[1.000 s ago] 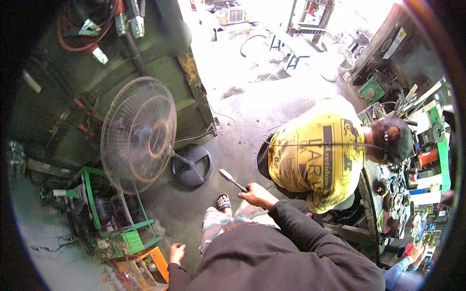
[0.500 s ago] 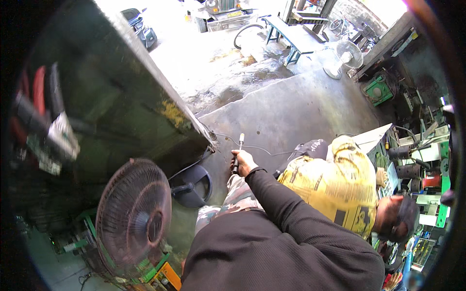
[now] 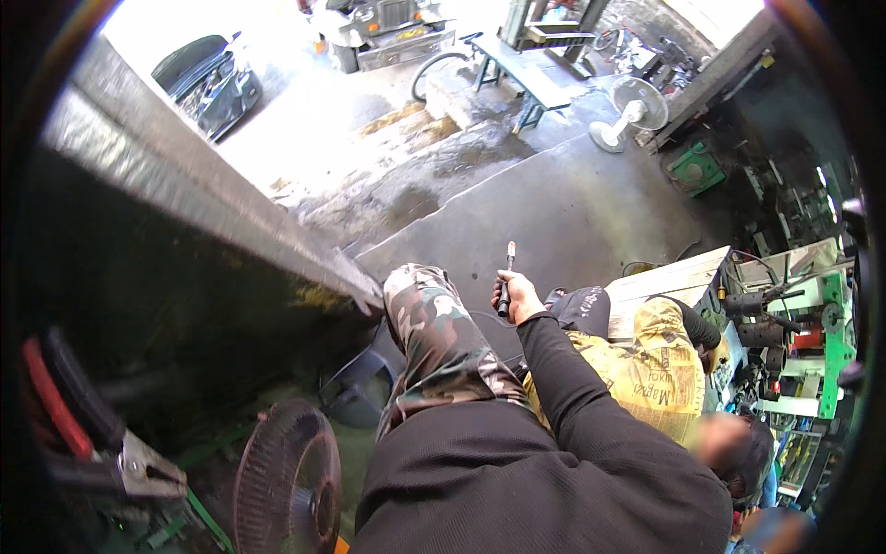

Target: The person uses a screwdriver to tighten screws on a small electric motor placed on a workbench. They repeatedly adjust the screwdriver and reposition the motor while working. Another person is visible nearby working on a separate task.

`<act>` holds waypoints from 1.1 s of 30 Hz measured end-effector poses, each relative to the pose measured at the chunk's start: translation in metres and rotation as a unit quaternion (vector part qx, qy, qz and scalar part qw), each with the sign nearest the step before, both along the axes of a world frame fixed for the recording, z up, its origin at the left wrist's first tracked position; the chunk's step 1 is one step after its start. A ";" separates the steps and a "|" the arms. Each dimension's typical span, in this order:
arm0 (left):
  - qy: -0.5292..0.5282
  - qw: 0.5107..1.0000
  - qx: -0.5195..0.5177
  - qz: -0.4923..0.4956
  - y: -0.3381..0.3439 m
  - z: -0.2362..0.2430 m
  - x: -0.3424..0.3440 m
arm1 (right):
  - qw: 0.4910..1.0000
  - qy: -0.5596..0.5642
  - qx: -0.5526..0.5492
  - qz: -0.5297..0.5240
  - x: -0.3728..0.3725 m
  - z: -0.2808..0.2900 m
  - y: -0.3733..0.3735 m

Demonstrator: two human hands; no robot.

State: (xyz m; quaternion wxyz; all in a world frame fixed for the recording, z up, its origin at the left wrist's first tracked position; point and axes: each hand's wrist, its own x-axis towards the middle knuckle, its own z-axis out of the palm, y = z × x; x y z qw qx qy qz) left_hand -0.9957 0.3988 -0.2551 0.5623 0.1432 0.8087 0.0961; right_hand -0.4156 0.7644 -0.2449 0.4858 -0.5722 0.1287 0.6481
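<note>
My right hand (image 3: pixel 522 297) is closed around a slim hand tool (image 3: pixel 503 303) with a dark handle and a bright metal end. The tool points upright in the picture, away from me, and is held over the grey floor. Its exact kind is too small to make out. A long black sleeve covers my right arm. Below and left of that hand is my bent knee (image 3: pixel 438 323) in camouflage trousers. My left hand is out of view.
A person in a yellow printed shirt (image 3: pixel 646 388) is close on my right beside a cluttered bench. A brown fan (image 3: pixel 291 480) and red-and-black-handled clamp (image 3: pixel 148 466) are at lower left. Ahead are a grey post (image 3: pixel 212 194), white fan (image 3: pixel 637 111), blue bench (image 3: pixel 526 69) and parked vehicles (image 3: pixel 208 88).
My view has shifted, and my camouflage-clad leg now shows further forward. My right hand, still gripping the tool, appears further right. The nearby person's arm now reaches toward the bench.
</note>
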 end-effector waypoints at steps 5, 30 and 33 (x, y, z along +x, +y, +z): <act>-0.006 1.000 -0.002 -0.028 0.070 -0.017 0.009 | 0.998 -0.061 0.005 -0.035 0.046 0.008 0.030; 0.168 0.666 0.073 -0.723 0.631 -0.030 0.340 | 0.988 -0.121 -0.098 -0.011 0.434 -0.006 0.194; -0.028 0.980 0.063 -0.185 0.720 -0.039 0.417 | 0.979 -0.181 -0.078 0.050 0.466 0.012 0.200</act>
